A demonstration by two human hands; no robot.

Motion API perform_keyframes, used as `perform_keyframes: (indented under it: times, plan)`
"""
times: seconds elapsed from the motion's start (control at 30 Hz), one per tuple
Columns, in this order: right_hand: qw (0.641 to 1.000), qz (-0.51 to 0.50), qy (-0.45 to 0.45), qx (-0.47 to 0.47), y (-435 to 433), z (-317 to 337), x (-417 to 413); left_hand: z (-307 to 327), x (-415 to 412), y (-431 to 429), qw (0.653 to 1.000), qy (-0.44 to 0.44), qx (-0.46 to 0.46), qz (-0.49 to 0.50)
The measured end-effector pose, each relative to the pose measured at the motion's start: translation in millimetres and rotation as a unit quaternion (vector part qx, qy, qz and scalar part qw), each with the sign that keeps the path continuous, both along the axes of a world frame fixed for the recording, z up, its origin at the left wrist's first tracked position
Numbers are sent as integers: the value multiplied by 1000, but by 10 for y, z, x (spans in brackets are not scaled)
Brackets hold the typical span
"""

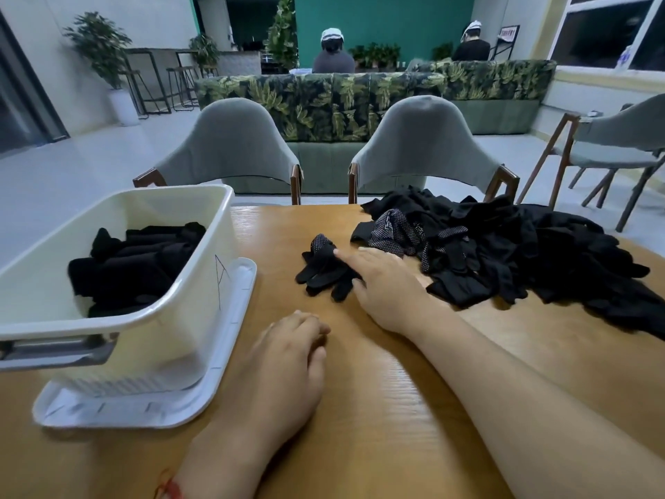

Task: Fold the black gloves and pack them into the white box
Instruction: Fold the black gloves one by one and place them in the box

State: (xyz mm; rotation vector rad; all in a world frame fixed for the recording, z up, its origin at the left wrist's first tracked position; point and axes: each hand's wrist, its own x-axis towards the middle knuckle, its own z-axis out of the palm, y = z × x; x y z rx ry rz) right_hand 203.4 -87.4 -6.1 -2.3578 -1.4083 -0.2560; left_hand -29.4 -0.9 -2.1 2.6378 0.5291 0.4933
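Tabletop white box (pixel 201 282) holds folded black gloves (pixel 136 261).

This looks like a café or a lounge room. A wooden surface (pixel 396 408) has grey chairs (pixel 230 145) pushed up to it. Behind them is a long sofa with a leaf print (pixel 324 106). Tall stools (pixel 179 81) stand near a high table (pixel 141 51). Potted plants (pixel 99 45) grow by the walls, one wall (pixel 378 23) is green, and people (pixel 333 57) sit at the back.

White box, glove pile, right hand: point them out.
white box (pixel 201 318), head view, outer right wall.
glove pile (pixel 521 253), head view, middle of heap.
right hand (pixel 388 286), head view, back of hand.
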Motion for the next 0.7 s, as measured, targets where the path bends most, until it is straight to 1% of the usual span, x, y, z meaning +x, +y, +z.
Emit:
perform_keyframes:
  times: [0.07, 0.13, 0.2, 0.27, 0.33, 0.37, 0.43, 0.47, 0.5, 0.53, 0.63, 0.67, 0.7]
  plan:
    - [1000, -9, 2, 7, 20, -14, -36, 34, -17, -11, 1000, 1, 0, 0]
    - [999, -20, -9, 41, -26, -13, -92, 44, -15, -7, 1000, -5, -3, 1]
    - [997, -13, 21, 74, -100, -25, -152, 44, -17, 0, 1000, -10, -7, 8]
    - [995, -11, 55, 84, -156, -41, -192, 57, -33, 3, 1000, -13, -15, 14]
    - [992, -18, 70, 103, -176, -56, -218, 64, -35, -16, 1000, -17, -17, 14]
    - [988, -21, 78, 130, -159, -27, -231, 71, -48, -18, 1000, -19, -18, 12]
    - [966, -47, 139, 212, -110, 65, -240, 67, -63, -29, 999, -23, -27, 7]
    - [949, -80, 181, 244, -76, 134, -232, 71, -63, -27, 999, -25, -31, 5]
    - [934, -121, 217, 257, -34, 184, -210, 74, -65, -27, 999, -23, -34, 6]
    - [928, -167, 230, 239, 16, 215, -168, 75, -58, -23, 999, -23, -37, 7]
    - [935, -282, 205, 58, 159, 261, -55, 71, -50, -11, 998, -24, -49, 9]
    - [933, -298, 199, 25, 202, 278, -35, 75, -50, -13, 999, -19, -47, 9]
    - [933, -299, 199, 13, 239, 290, -27, 77, -59, -17, 999, -16, -45, 10]
